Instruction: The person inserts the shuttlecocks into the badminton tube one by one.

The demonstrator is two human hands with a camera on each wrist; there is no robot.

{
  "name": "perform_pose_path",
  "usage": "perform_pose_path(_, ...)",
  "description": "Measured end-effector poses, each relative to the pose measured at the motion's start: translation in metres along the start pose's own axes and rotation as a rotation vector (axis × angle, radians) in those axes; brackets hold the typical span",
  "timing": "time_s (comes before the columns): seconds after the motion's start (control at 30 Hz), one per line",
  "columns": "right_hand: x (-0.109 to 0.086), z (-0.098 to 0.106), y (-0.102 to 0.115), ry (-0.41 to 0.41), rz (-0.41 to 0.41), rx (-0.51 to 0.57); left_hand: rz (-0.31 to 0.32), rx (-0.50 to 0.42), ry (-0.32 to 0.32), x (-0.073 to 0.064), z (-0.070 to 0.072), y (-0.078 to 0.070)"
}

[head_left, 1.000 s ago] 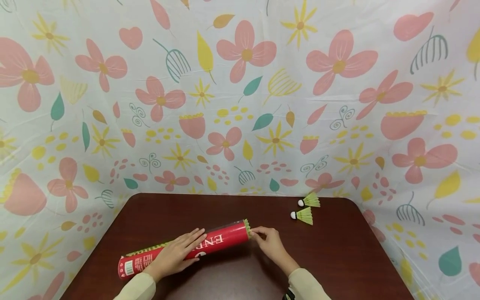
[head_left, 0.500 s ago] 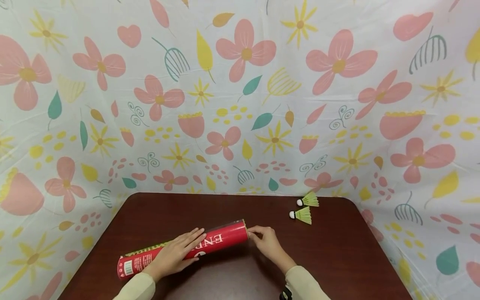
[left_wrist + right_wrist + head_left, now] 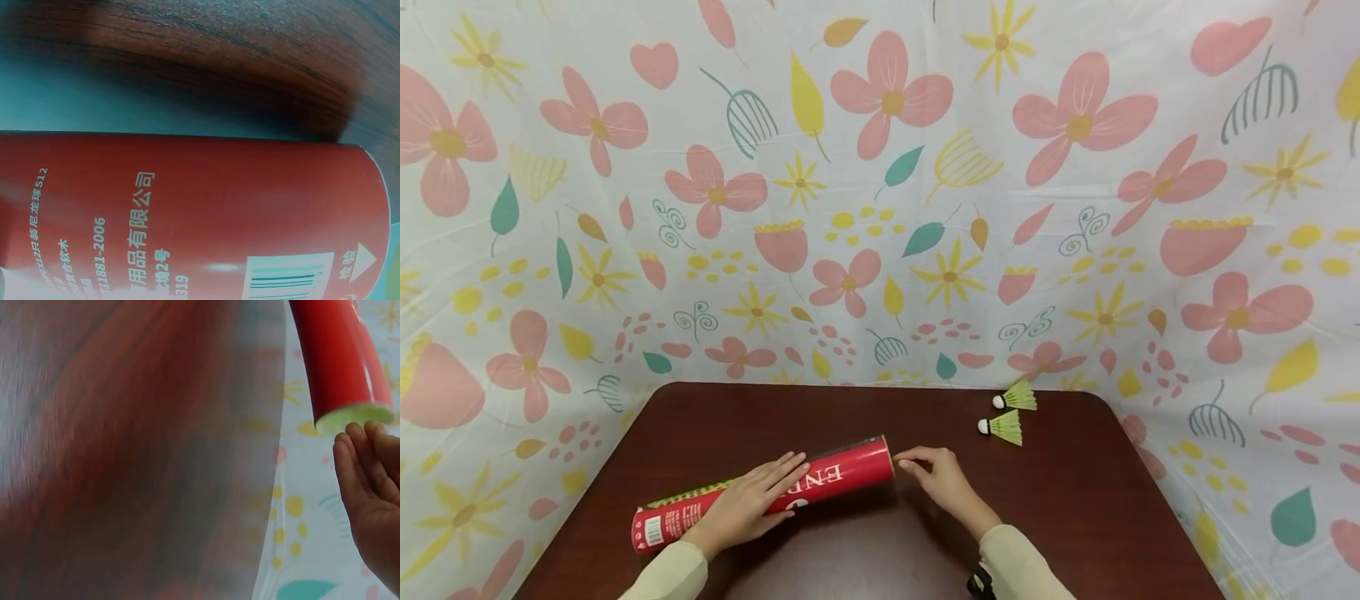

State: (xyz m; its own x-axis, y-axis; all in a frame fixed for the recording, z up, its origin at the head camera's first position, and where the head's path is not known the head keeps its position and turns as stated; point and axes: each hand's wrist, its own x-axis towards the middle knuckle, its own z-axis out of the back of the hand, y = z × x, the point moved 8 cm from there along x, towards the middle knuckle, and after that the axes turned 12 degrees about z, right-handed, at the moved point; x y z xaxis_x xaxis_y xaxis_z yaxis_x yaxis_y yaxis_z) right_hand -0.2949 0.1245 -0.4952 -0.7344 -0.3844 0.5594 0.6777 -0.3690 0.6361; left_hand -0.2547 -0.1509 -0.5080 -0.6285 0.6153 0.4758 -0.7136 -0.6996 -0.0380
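Observation:
A red shuttlecock tube (image 3: 850, 468) lies aslant over the table, its right end appearing raised. My left hand (image 3: 748, 500) holds it around the middle, fingers over the top and thumb along the near side. Printed text and a barcode show on the tube (image 3: 187, 212) in the left wrist view. At the tube's right mouth is my right hand (image 3: 943, 487), fingertips close to the rim. Pale green shows inside that mouth in the right wrist view, where the right hand's fingers (image 3: 353, 462) extend towards it; whether they touch anything inside I cannot tell.
Two yellow-green shuttlecocks with white heads, a nearer shuttlecock (image 3: 1003, 427) and a farther shuttlecock (image 3: 1018, 396), lie at the back right of the dark brown table (image 3: 1112, 500). A floral cloth (image 3: 880, 208) hangs behind and along the sides.
The green feather skirt that stuck out of the tube's right end has gone inside, with the right hand's fingertips at the mouth. The right hand has since drawn back slightly from the rim.

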Motion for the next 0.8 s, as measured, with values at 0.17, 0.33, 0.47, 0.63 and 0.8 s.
perform_pose_path(0.17,-0.003,0.022,-0.013,-0.029,-0.027,-0.022,0.004,-0.004,0.007,0.001,0.002,0.000)
perform_pose_path(0.33,-0.010,0.051,-0.032,-0.051,-0.127,-0.084,0.002,-0.010,-0.001,0.002,0.003,-0.001)
perform_pose_path(0.47,-0.016,0.077,-0.047,-0.085,-0.213,-0.106,-0.003,-0.013,0.001,0.002,0.003,-0.002)
perform_pose_path(0.63,-0.021,0.113,-0.064,-0.151,-0.266,-0.167,-0.002,-0.012,0.005,0.002,0.003,-0.002)
perform_pose_path(0.8,-0.034,0.144,-0.084,-0.206,-0.338,-0.232,-0.007,-0.005,0.004,0.000,0.001,-0.001)
